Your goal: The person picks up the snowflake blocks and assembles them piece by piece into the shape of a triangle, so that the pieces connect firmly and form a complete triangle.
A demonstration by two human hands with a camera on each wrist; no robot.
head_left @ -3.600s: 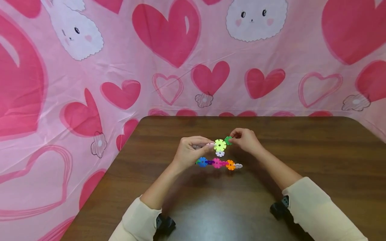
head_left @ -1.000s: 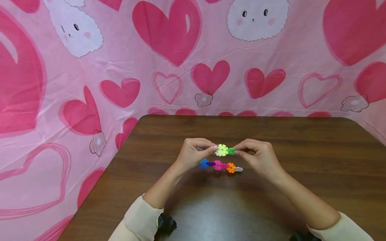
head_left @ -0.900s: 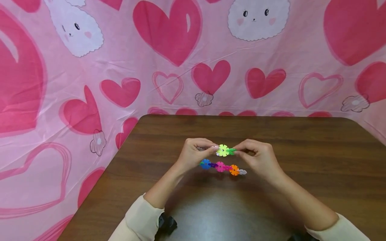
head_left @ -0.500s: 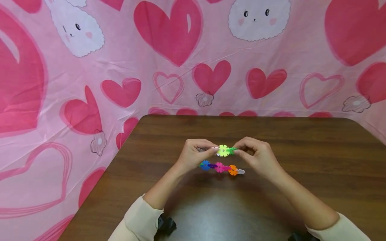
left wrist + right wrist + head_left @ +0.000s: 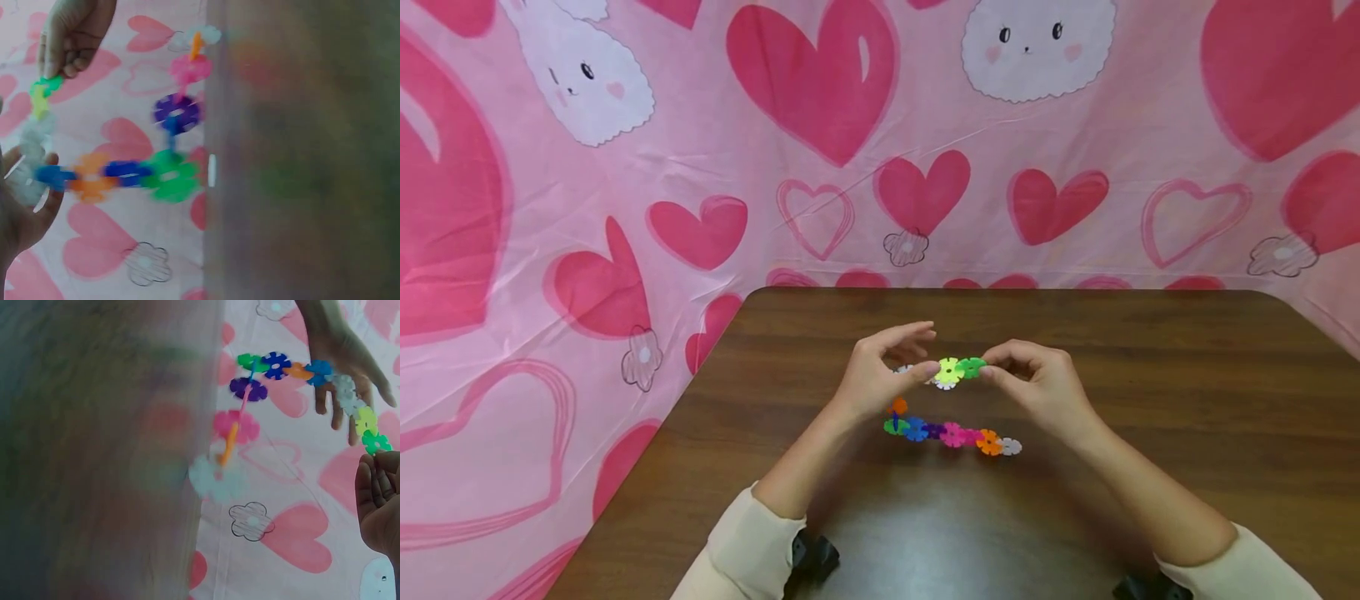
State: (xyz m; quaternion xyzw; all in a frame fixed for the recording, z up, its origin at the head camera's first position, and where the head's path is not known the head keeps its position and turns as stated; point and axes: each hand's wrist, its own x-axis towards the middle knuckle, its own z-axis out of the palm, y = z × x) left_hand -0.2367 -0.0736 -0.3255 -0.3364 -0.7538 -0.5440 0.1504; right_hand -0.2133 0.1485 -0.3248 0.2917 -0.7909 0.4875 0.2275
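Note:
A chain of interlocking flower-shaped plastic discs hangs in a bent line above the table. My right hand (image 5: 1037, 383) pinches its end disc, a green one (image 5: 972, 367), between thumb and fingers. A yellow disc (image 5: 949, 371) is slotted into that green one, followed by clear discs (image 5: 345, 394). My left hand (image 5: 874, 375) has its fingers lifted and spread, with the thumb beside the yellow and clear discs. Lower down, the chain runs through a second green disc (image 5: 172, 176), a purple disc (image 5: 249, 389) and a pink disc (image 5: 953, 434) to a clear end disc (image 5: 1011, 447).
A brown wooden table (image 5: 940, 533) lies beneath the hands. Behind it hangs a pink cloth (image 5: 985, 125) printed with hearts and rabbits. Black wrist cameras sit under the left sleeve (image 5: 741, 542) and right sleeve (image 5: 1240, 558).
The right hand brought the green disc against the yellow one, and the two are now joined. My left fingers have let go and spread; the chain's lower part has swung down, showing an orange disc.

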